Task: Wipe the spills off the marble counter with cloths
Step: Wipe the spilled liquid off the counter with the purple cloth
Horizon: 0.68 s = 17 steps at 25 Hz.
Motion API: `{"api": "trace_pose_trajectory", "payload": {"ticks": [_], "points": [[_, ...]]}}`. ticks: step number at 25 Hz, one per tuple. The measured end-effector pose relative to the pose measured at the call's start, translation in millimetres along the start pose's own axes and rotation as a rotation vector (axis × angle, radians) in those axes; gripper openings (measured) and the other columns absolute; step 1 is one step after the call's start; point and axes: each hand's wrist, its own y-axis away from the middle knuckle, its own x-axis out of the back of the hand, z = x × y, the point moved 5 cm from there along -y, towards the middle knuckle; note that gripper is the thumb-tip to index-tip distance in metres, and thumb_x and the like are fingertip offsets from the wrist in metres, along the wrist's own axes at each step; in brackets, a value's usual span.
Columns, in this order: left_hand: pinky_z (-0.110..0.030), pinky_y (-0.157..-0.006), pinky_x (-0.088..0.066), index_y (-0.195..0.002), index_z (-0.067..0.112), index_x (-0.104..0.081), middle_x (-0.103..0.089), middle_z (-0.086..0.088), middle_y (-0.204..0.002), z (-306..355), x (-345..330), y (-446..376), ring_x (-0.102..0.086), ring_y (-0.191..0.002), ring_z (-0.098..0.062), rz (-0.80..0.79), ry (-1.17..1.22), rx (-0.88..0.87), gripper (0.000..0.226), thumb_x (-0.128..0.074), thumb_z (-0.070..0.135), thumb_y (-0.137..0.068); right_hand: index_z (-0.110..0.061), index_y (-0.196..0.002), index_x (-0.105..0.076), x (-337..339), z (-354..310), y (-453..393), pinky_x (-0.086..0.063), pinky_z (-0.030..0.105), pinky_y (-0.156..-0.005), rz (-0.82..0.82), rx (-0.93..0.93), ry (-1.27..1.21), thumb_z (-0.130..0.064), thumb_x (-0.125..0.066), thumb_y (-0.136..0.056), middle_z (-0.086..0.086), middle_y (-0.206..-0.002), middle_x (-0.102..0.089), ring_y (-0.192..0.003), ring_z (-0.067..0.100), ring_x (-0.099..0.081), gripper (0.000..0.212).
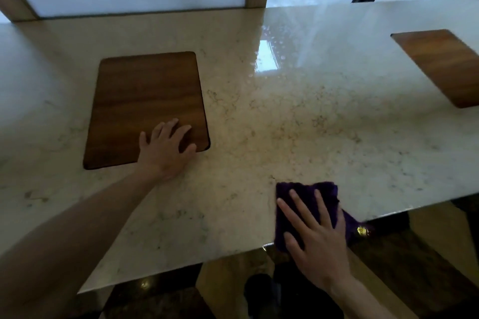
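Cloths: one dark purple cloth (305,204), laid flat at the near edge of the pale marble counter (285,116).
Right hand (318,243): fingers straight and spread, pressed on the cloth.
Left hand (166,150): fingers splayed flat, nothing held, rested across the near edge of one brown wooden inset panel (145,101).
Panels: two counted; the second wooden inset panel (440,65) is seen far right.
Spills: droplets (269,41) are seen at the far middle.
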Motion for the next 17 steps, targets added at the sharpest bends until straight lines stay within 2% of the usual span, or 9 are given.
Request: {"api": "trace_pose_trajectory", "payload": {"ticks": [2,5,9,11,14,15,17], "points": [[-0.058,-0.121,-0.003,-0.151,0.042,-0.025,-0.012,0.007,-0.165,-10.3,-4.3,16.4,-0.004,-0.153,-0.020,-0.003,-0.007,0.025,0.058,-0.034,0.061,-0.097,-0.047,-0.154,-0.022,-11.0,-31.4,13.8,-0.015,0.071,-0.111,-0.052,-0.055,-0.017,-0.058,-0.039,-0.090,-0.012,-0.163,-0.024,-0.153,0.031,-0.011,0.067],[-0.057,-0.122,-0.004,-0.151,0.041,-0.024,-0.012,0.007,-0.165,-19.8,-10.7,33.5,-0.004,-0.153,-0.021,0.024,-0.049,0.015,0.060,-0.033,0.063,-0.096,-0.046,-0.154,-0.023,-17.3,-65.0,2.9,-0.019,0.075,-0.107,-0.046,-0.068,0.015,-0.057,-0.038,-0.092,-0.013,-0.162,-0.024,-0.151,0.034,-0.018,0.065],[-0.063,-0.119,-0.007,-0.148,0.043,-0.029,-0.019,0.007,-0.164,-27.6,-12.0,29.1,-0.011,-0.152,-0.023,0.077,-0.090,0.002,0.062,-0.032,0.068,-0.092,-0.049,-0.153,-0.021,-9.3,-70.1,-47.0,-0.020,0.076,-0.105,-0.045,0.053,0.050,-0.061,-0.032,-0.094,-0.016,-0.162,-0.024,-0.150,0.035,-0.021,0.062],[-0.073,-0.112,-0.016,-0.142,0.043,-0.035,-0.033,0.002,-0.158,-26.2,-11.3,26.2,-0.025,-0.148,-0.029,0.082,-0.117,-0.035,0.062,-0.030,0.072,-0.087,-0.052,-0.153,-0.016,0.6,-67.1,-91.0,-0.015,0.076,-0.108,-0.050,0.096,0.050,-0.063,-0.025,-0.096,-0.018,-0.163,-0.017,-0.152,0.034,-0.011,0.059],[-0.076,-0.105,-0.027,-0.135,0.039,-0.044,-0.048,-0.003,-0.149,-27.2,-11.2,28.5,-0.042,-0.139,-0.035,0.091,-0.156,-0.066,0.064,-0.034,0.073,-0.082,-0.057,-0.150,0.006,16.7,-54.4,-188.7,0.005,0.072,-0.112,-0.078,0.094,0.007,-0.064,-0.012,-0.096,-0.023,-0.162,0.011,-0.151,0.028,0.019,0.057],[-0.074,-0.106,-0.027,-0.136,0.038,-0.045,-0.047,-0.003,-0.150,-27.1,-12.0,27.7,-0.042,-0.140,-0.034,0.077,-0.161,-0.061,0.065,-0.036,0.074,-0.082,-0.058,-0.149,0.010,22.5,-47.3,-227.5,0.007,0.071,-0.113,-0.078,0.085,0.003,-0.064,-0.011,-0.097,-0.023,-0.162,0.015,-0.150,0.027,0.022,0.057],[-0.071,-0.109,-0.026,-0.137,0.039,-0.047,-0.045,-0.001,-0.152,-27.2,-13.5,27.0,-0.038,-0.142,-0.032,0.063,-0.155,-0.055,0.066,-0.033,0.077,-0.085,-0.057,-0.150,0.008,35.3,-34.1,-308.7,0.004,0.070,-0.113,-0.040,0.095,0.015,-0.063,-0.012,-0.097,-0.023,-0.163,0.012,-0.152,0.027,0.016,0.056]]}}
